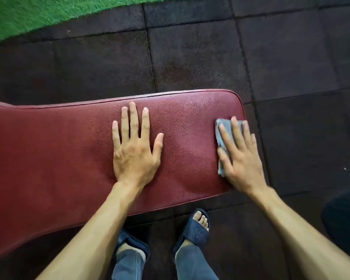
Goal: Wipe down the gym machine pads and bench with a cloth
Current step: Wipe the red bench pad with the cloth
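A dark red padded bench (59, 154) runs across the frame from the left edge to a rounded end at the right. My left hand (134, 146) lies flat on the middle of the pad, fingers spread, holding nothing. My right hand (240, 154) presses flat on a folded grey cloth (223, 138) at the bench's right end. The cloth shows along the left side of that hand and under the fingertips; the rest of it is hidden beneath the palm.
Dark rubber floor tiles (200, 57) surround the bench. Green artificial turf (28, 15) fills the far left corner. My feet in blue sandals (196, 229) and jeans stand just in front of the bench. A dark shape (343, 215) sits at the right edge.
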### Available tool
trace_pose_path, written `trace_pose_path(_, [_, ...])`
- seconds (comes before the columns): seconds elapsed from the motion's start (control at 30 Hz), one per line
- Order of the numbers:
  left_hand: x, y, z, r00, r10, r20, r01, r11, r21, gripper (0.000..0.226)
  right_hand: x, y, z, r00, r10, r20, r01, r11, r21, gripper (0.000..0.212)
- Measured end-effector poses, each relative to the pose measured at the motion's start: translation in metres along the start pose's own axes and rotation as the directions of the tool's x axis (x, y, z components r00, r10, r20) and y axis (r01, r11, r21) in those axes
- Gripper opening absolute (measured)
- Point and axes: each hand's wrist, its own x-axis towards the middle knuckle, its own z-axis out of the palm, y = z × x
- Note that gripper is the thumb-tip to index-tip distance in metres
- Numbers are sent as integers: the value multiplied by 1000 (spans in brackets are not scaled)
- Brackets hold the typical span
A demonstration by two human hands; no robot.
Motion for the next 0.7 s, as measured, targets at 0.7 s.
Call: trace_pose_path(0.7, [0, -2, -1, 999, -4, 37, 5, 1000, -26, 65, 7, -84, 9, 1000, 17, 0, -16, 969, 248, 58])
